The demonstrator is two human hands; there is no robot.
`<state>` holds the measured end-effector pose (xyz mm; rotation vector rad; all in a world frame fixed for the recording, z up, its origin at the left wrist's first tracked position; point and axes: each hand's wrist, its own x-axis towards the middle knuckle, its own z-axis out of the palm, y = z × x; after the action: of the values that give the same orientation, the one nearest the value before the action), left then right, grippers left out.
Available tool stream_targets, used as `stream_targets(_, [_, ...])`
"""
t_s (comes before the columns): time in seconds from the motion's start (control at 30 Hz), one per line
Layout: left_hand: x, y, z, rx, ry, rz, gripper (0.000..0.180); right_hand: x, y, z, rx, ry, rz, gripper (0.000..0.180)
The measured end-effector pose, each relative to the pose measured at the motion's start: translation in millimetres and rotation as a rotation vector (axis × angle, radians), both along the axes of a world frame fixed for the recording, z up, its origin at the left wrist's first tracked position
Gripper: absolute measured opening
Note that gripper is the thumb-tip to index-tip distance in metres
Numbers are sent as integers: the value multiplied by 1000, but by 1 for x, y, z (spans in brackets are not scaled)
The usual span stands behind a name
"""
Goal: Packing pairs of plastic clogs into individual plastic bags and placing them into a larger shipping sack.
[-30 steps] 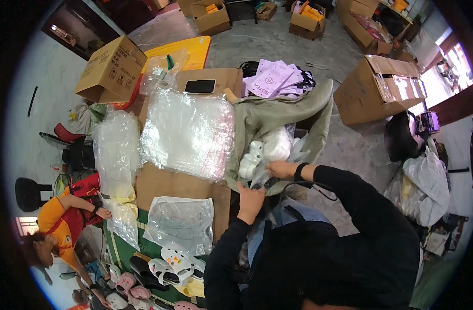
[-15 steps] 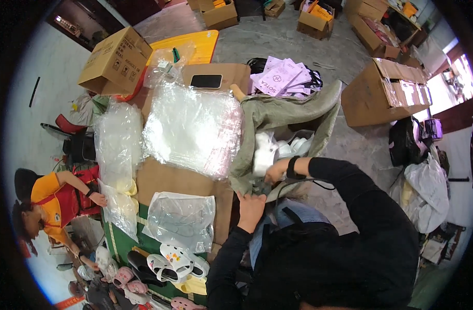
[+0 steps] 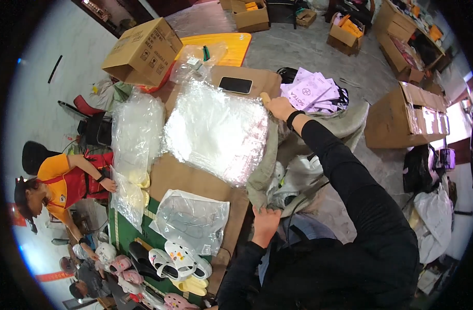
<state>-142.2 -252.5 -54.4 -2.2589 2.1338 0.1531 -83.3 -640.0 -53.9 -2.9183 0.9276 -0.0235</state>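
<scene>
Right hand [image 3: 279,107] has its fingers curled onto the far corner of the bag stack [image 3: 218,132], up around 12 o'clock on the table [image 3: 195,181], pinching the clear plastic there. Left hand [image 3: 266,223] is down at 5 o'clock, fingers closed on the edge of the grey sack [image 3: 270,160] that hangs off the table's right side, with white stuff bunched inside it. The stack itself sits spread mid-table, still thick, so I'd say the bagging is early on. At 7 o'clock one filled bag [image 3: 191,219] lies flat, and below it loose clogs [image 3: 179,261] wait unbagged. At 9 o'clock there's another plastic pile [image 3: 136,134], and a person in orange [image 3: 66,178] reaches toward it. A phone [image 3: 235,84] rests at 12, just past the stack.
</scene>
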Motion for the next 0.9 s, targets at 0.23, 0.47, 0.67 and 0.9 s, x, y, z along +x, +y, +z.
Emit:
stream_targets(0.23, [19,-36,11,35,37,19,6,12,-65,-13,-28,-237,-136,14])
stream_targets(0.47, [34,-51,10,-214,-74,58,9,36,-76,-49,39,-517,-287,16])
stream_targets(0.67, [26,-49,-2,-11,-26,142,12,59,-73,-98,45,-312,-134,23])
stream_targets(0.9, [9,-12,7,-66,82,77,29,46,-102,-112,351,-394,95,30])
